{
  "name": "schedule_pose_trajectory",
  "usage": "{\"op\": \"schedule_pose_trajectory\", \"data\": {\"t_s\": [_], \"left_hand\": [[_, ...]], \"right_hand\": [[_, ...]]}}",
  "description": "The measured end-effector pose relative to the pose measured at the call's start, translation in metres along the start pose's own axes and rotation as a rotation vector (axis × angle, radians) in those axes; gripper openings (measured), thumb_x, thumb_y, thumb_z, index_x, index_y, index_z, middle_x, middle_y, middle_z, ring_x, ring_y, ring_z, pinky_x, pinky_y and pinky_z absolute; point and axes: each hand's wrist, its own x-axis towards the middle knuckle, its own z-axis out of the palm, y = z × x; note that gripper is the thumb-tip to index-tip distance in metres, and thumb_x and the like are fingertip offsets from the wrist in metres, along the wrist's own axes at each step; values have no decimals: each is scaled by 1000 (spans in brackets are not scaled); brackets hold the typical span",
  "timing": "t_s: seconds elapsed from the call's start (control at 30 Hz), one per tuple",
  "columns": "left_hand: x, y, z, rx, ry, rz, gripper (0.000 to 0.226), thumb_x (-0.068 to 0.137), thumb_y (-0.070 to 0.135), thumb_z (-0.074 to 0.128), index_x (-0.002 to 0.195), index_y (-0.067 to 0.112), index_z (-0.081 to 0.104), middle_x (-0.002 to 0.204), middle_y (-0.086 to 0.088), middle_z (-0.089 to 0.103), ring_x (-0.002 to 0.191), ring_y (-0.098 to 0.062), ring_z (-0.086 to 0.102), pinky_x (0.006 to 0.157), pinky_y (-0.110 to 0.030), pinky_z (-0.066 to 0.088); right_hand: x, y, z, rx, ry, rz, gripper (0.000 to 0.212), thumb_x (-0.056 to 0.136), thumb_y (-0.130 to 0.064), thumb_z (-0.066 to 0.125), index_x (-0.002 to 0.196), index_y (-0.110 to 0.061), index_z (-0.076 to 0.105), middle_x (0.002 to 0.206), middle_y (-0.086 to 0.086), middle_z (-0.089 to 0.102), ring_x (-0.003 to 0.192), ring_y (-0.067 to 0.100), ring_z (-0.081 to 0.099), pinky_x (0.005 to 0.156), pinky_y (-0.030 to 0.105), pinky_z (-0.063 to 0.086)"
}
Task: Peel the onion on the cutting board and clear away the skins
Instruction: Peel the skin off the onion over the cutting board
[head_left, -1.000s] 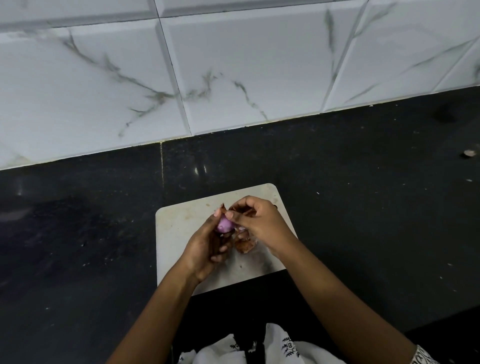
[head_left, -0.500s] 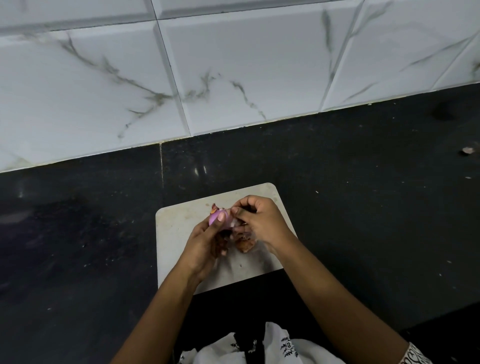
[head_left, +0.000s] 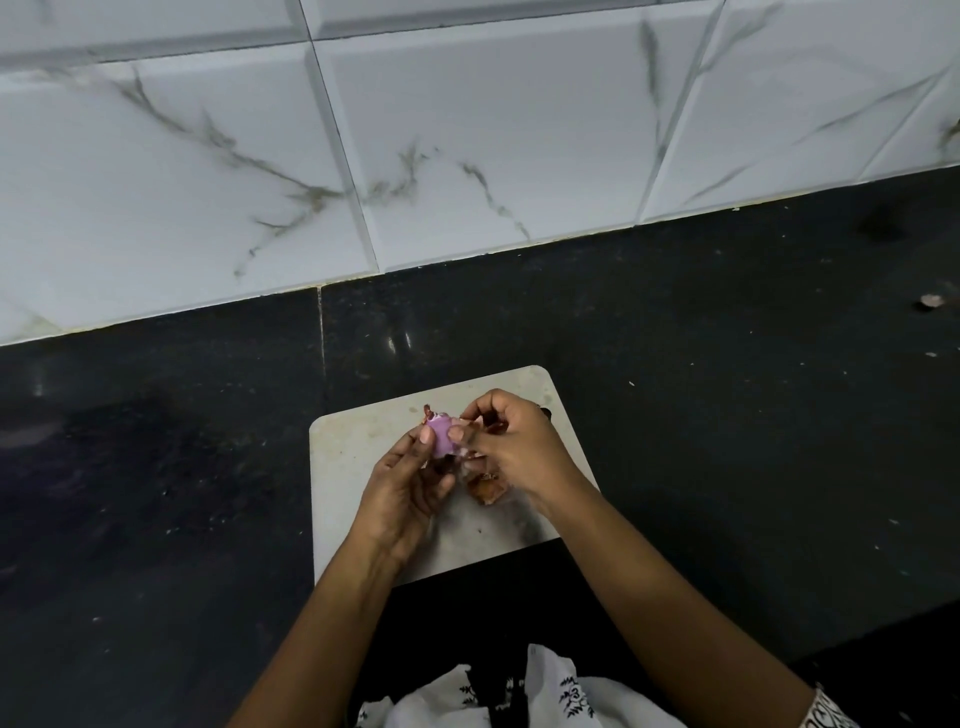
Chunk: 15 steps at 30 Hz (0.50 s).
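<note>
A small purple onion, partly peeled, is held just above the white cutting board. My left hand grips it from below and the left, thumb against its side. My right hand pinches the onion's right side with thumb and fingertips, where skin still clings. Brown papery skins lie on the board under my right hand. A dry brown tip sticks up at the onion's top.
The board sits on a dark stone counter, near its front edge. A white marble-tiled wall rises behind. A small scrap lies on the counter at the far right. White patterned cloth shows at the bottom.
The onion has turned in my hands and more purple flesh shows. My right thumb has shifted onto the onion's right side. Both hands stayed over the board.
</note>
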Motion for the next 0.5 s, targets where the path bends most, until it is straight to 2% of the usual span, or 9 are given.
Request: {"op": "schedule_pose_trajectory", "data": {"t_s": [0.1, 0.17, 0.37, 0.5], "left_hand": [[2, -1, -4, -18, -63, -5, 59, 45, 35, 92, 96, 12, 76, 80, -6, 73, 60, -10, 68, 48, -17, 54], [3, -2, -6, -48, -95, -18, 63, 36, 36, 95, 91, 12, 77, 77, -6, 72, 56, -10, 67, 46, -16, 53], [6, -5, -13, -193, -138, -74, 62, 40, 29, 96, 95, 10, 75, 84, -15, 69, 57, -15, 69, 46, -21, 56], [6, -9, -11, -255, -158, -102, 63, 39, 27, 96, 96, 9, 75, 91, -18, 69, 61, -20, 71, 45, -21, 55]], "right_hand": [[1, -5, -2, 74, -67, 11, 12, 80, -3, 70, 78, -12, 62, 75, 5, 61, 59, 12, 63, 55, 22, 55], [2, -11, -5, 134, -127, 35, 12, 81, 1, 67, 77, -9, 62, 73, 5, 60, 54, 8, 61, 50, 19, 52], [5, -21, -17, 217, -279, 147, 10, 84, 4, 61, 83, -6, 63, 68, 6, 65, 54, 10, 64, 55, 21, 57], [6, -23, -20, 291, -329, 215, 11, 87, 3, 56, 84, -5, 62, 77, 10, 65, 60, 13, 66, 58, 23, 59]]}}
